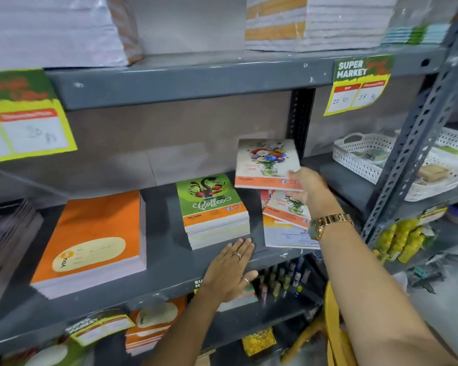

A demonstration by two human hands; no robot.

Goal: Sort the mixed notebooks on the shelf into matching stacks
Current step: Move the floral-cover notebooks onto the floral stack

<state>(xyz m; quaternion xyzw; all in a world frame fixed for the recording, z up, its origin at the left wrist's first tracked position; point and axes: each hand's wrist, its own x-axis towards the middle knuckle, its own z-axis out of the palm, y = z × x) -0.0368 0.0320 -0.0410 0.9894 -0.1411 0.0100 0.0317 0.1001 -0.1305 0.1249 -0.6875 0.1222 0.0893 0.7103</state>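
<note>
My right hand (309, 186) grips a flower-vase notebook (266, 162) by its lower right corner and holds it lifted above the shelf (156, 281). Below it lies a loose pile of mixed notebooks (286, 223), with another flower-vase cover on top. Left of that pile stands a neat stack of green "Coffee" notebooks (212, 210). Further left sits a stack of orange notebooks (95, 241). My left hand (232, 268) rests flat and open on the shelf's front edge, just below the Coffee stack, holding nothing.
A white perforated basket (360, 154) stands on the neighbouring shelf to the right, behind a slotted steel upright (418, 143). Price tags (360, 83) hang from the shelf above. Dark notebooks (8, 233) lie at far left. Pens and orange notebooks fill the lower shelf.
</note>
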